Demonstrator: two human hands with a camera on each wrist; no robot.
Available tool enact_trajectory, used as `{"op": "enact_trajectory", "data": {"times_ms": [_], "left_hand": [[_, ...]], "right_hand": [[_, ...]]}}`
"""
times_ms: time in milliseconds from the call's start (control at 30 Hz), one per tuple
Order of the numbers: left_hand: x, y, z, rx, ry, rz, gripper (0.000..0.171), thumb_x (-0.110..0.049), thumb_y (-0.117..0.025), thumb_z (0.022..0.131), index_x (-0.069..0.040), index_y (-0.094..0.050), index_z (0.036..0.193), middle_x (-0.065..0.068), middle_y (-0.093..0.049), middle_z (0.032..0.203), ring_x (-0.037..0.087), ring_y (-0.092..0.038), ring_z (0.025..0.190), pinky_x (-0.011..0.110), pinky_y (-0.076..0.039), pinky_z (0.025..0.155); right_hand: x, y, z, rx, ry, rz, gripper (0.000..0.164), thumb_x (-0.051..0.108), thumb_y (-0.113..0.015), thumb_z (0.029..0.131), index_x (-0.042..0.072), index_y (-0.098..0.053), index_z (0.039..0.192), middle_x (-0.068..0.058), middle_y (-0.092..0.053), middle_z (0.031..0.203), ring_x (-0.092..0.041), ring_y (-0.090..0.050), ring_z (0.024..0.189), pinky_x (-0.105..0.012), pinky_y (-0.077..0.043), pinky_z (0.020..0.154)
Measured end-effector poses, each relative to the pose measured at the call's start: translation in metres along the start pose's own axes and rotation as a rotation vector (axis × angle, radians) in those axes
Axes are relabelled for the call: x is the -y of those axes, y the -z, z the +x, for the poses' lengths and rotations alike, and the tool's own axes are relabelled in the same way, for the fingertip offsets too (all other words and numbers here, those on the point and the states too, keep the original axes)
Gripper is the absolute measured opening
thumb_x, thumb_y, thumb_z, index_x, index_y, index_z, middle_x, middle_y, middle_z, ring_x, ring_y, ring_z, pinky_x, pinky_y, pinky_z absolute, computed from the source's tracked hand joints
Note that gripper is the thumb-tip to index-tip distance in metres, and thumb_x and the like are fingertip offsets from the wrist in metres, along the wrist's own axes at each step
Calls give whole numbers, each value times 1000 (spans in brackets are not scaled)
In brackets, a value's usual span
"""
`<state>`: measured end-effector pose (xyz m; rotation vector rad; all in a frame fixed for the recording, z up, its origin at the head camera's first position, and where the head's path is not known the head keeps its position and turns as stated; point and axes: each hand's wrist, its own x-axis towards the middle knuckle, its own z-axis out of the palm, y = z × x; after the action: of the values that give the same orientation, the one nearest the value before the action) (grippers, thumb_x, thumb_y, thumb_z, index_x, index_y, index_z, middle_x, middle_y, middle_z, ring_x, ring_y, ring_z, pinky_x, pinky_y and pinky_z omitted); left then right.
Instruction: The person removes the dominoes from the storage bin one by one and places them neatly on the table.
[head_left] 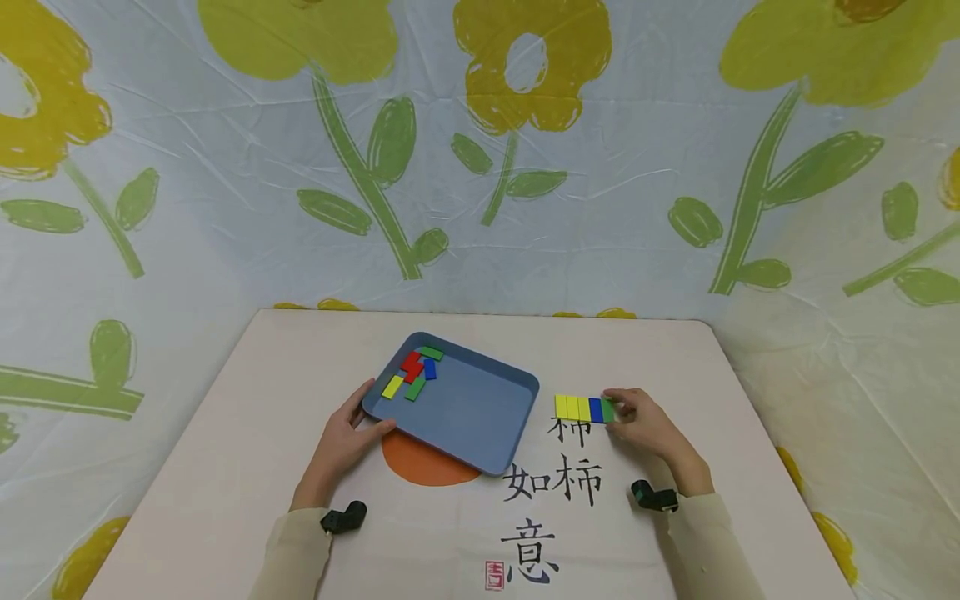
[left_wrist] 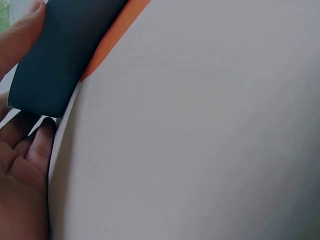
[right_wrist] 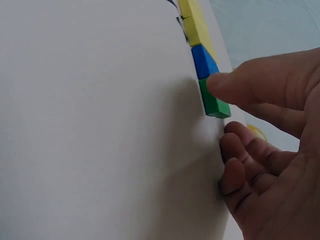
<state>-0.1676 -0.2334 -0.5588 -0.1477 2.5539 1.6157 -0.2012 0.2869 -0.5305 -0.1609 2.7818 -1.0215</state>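
My left hand (head_left: 345, 440) grips the left corner of a blue-grey tray (head_left: 472, 408), with the thumb along the near rim and the fingers at its left side. Red, green, blue and yellow rectangular blocks lie loose in the tray's left part, among them a yellow block (head_left: 392, 387). To the right of the tray, three yellow blocks (head_left: 573, 407), a blue block (head_left: 596, 410) and a green block (head_left: 608, 407) stand side by side in a straight row. My right hand (head_left: 647, 427) pinches the green block at the row's right end, thumb on its near side.
A pale cloth with black brush characters (head_left: 577, 481), an orange patch (head_left: 431, 462) and a red seal mark (head_left: 494, 575) covers the table. The tray overlaps part of the orange patch. A flower-printed curtain (head_left: 600, 250) hangs behind and at both sides.
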Motion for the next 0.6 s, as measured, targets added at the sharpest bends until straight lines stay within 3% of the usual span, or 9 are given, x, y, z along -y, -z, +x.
{"op": "enact_trajectory", "data": {"times_ms": [333,600], "left_hand": [[1,0,-1,-4,-14,14,93,-47,-81,91,-30,-30,167,13,-26,173,37,-33,158,47,-37,124],[0,-1,-1,-8,-21,21,93,-46,-81,91,-29,-29,167,14,-25,173,38,-33,157,47,-37,124]], "right_hand": [[12,9,5,-5,-2,17,75,32,-72,99,2,-38,159,-29,-52,145,-41,-61,117,-50,-59,91],[39,7,23,-32,58,34,79,33,-71,99,4,-33,162,-29,-49,150,-46,-58,125,-61,-57,99]]}}
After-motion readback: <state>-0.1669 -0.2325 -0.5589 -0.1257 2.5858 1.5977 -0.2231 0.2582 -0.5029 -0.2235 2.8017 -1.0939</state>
